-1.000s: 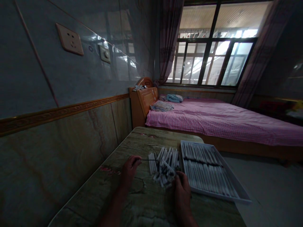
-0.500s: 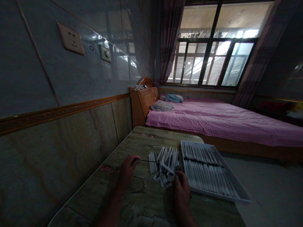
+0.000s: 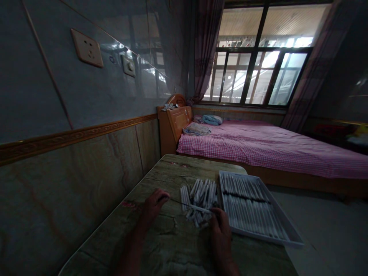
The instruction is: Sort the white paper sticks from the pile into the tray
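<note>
Left hand (image 3: 153, 205) pinching thin dark rod (image 3: 176, 200); right hand (image 3: 220, 226) gripping white tube (image 3: 198, 208) (rod tip at its end), pile of tubes (image 3: 199, 197) just beyond.

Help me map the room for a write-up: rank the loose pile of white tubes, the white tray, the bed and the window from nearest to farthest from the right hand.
From the right hand:
1. Pile of white tubes, just ahead, slightly left.
2. White tray, right beside it on the table.
3. Bed, beyond the table.
4. Window, behind the bed, on the far wall.
</note>
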Demonstrator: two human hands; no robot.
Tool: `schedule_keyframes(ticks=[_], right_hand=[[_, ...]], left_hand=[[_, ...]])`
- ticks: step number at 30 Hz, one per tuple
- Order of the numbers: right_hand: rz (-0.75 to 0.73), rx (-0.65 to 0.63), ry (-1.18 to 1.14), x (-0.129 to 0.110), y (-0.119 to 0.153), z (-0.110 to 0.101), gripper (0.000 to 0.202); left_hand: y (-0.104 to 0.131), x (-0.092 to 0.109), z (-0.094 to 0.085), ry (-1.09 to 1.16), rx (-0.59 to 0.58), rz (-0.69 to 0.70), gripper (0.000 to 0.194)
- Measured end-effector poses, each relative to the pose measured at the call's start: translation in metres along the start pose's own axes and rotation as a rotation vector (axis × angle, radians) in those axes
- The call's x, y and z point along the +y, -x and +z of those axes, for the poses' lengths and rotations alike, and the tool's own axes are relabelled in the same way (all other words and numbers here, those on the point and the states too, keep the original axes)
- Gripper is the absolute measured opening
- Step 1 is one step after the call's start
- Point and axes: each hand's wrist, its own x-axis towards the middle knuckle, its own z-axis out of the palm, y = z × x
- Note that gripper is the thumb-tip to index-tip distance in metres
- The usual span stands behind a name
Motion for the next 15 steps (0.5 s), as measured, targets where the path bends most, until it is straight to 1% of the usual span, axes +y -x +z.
schedule_keyframes(ticks=[2, 4, 6, 8, 9, 11, 13, 14, 15], right_hand=[[-0.021, -0.032, -0.003, -0.004, 0.002, 0.0, 0.026], [-0.024, -0.092, -0.02, -0.011, 0.005, 0.001, 0.025], [0.001, -0.167, -0.043, -0.017, 0.007, 0.002, 0.026], [0.057, -0.232, -0.076, -0.022, 0.008, 0.004, 0.028], [0.095, -0.242, -0.102, -0.023, 0.007, 0.004, 0.03], [0.18, -0.221, -0.179, -0.023, 0.005, 0.006, 0.034], [0.254, -0.2, -0.281, -0.02, 0.004, 0.008, 0.038], [0.281, -0.21, -0.338, -0.019, 0.004, 0.01, 0.04], [0.304, -0.236, -0.397, -0.017, 0.004, 0.012, 0.04]], left_hand=[[0.0, 0.003, 0.0, 0.004, -0.045, -0.008, 0.015], [0.0, 0.005, 0.003, 0.026, -0.073, -0.025, 0.014], [0.001, 0.009, 0.009, 0.073, -0.098, -0.06, 0.012], [0.003, 0.013, 0.018, 0.178, -0.124, -0.133, 0.012], [0.004, 0.016, 0.023, 0.26, -0.128, -0.179, 0.017], [0.007, 0.021, 0.036, 0.439, -0.097, -0.255, 0.041], [0.011, 0.025, 0.049, 0.56, -0.063, -0.268, 0.06], [0.013, 0.028, 0.055, 0.59, -0.062, -0.266, 0.064], [0.016, 0.03, 0.062, 0.606, -0.092, -0.257, 0.066]])
